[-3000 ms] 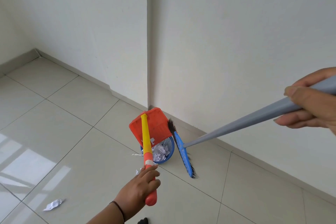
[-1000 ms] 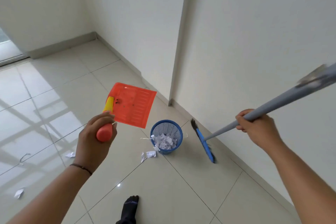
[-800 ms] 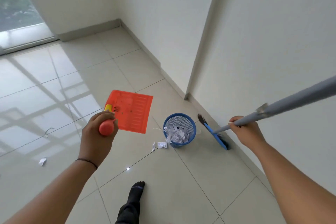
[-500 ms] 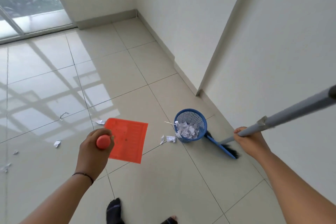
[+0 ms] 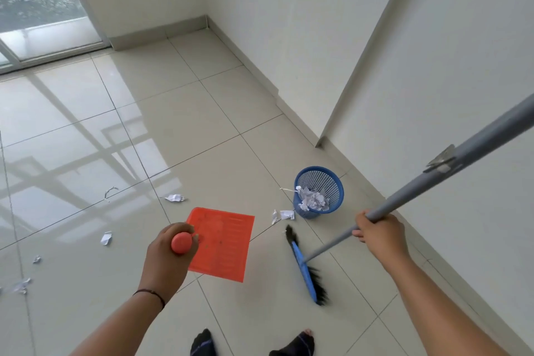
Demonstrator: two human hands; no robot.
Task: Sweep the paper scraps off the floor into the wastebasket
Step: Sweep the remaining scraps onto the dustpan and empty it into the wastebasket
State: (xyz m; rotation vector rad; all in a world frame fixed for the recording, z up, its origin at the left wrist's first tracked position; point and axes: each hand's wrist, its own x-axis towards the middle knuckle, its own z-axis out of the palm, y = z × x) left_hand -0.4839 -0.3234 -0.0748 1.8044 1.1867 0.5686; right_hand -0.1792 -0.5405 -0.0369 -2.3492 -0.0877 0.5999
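Note:
My left hand [image 5: 166,261] grips the red handle end of an orange dustpan [image 5: 222,244], held above the floor with its flat pan facing up. My right hand [image 5: 378,233] grips the grey pole of a broom [image 5: 433,170]; its blue head with black bristles [image 5: 304,270] is down at the floor in front of me. A blue mesh wastebasket [image 5: 319,182] stands near the wall with crumpled paper inside. Two white paper scraps [image 5: 283,215] lie just left of the basket. More scraps [image 5: 174,197] lie scattered over the tiles to the left [image 5: 105,238].
White walls run along the right and back, with a projecting corner [image 5: 320,143] just behind the basket. A glass sliding door [image 5: 37,17] is at the far left. My two feet in dark socks [image 5: 203,344] show at the bottom edge.
The dustpan was lifted away from over the basket and lowered. The broom head swung from beside the wall to the floor in front of the basket. My view turned left, showing more scraps.

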